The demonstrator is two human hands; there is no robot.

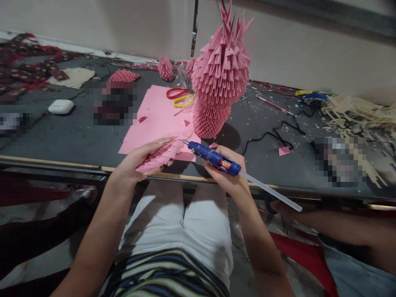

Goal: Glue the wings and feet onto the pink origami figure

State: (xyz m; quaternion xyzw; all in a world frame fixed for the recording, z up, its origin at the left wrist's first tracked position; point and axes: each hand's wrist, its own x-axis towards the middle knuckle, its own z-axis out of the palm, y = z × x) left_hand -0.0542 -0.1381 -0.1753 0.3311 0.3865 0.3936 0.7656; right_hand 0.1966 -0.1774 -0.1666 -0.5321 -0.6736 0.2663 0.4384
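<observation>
My left hand holds a pink folded-paper piece made of overlapping points, above the table's front edge. My right hand is wrapped round a blue glue gun. Its metal tip points left and is at the upper right end of the pink piece; whether they touch I cannot tell. A clear glue stick sticks out from the gun's back. Pink paper sheets lie beyond my left hand. A tall pink folded-paper figure stands upright behind the gun, with long spikes on top.
Red-handled scissors and a yellow loop lie by the figure. A white case is at left. Black cable, a pink paper square and wooden sticks are at right. People's limbs show on both sides.
</observation>
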